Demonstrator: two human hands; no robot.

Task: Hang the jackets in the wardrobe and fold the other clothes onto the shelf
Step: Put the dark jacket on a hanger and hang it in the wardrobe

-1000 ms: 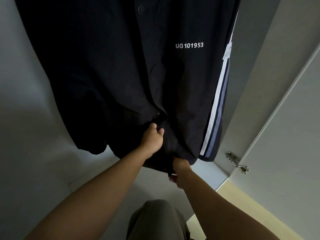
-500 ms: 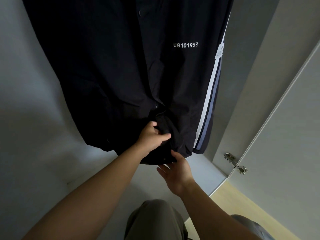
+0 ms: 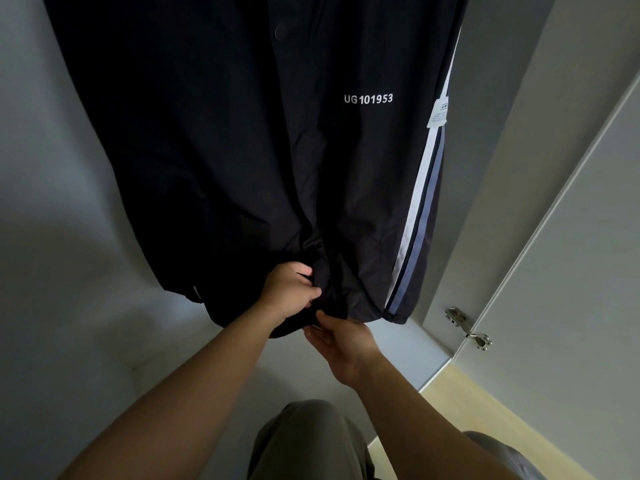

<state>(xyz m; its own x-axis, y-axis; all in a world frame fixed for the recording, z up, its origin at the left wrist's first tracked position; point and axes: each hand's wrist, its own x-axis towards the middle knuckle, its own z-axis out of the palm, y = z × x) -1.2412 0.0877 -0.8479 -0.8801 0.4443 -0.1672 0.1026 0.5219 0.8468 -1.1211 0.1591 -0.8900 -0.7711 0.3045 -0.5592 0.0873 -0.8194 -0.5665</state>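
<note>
The fingers (image 3: 312, 292) of my left hand (image 3: 287, 293) are curled round a bunch of dark cloth at the front hem of the jacket (image 3: 225, 150), gripping it, left of the foot of the white-and-blue stripe (image 3: 415, 220); my right hand (image 3: 343, 341) lies palm up just below, a little nearer that stripe, its fingers almost straight, thumb tip and fingertips touching the hem's lower edge without closing on it; the two hands are close together, nearly touching.

The jacket hangs upright inside the wardrobe (image 3: 52, 168), its hem just above my right hand and gathered into folds where my left hand grips; white lettering (image 3: 368, 99) reading UG101953 sits left of the stripe's upper part; a white label (image 3: 438, 114) overlaps the stripe higher up; right of the stripe stands the open door (image 3: 571, 271), with a metal hinge (image 3: 467, 327) below and right of the stripe's foot; my knee (image 3: 304, 438) in olive trousers shows well below the stripe.
</note>
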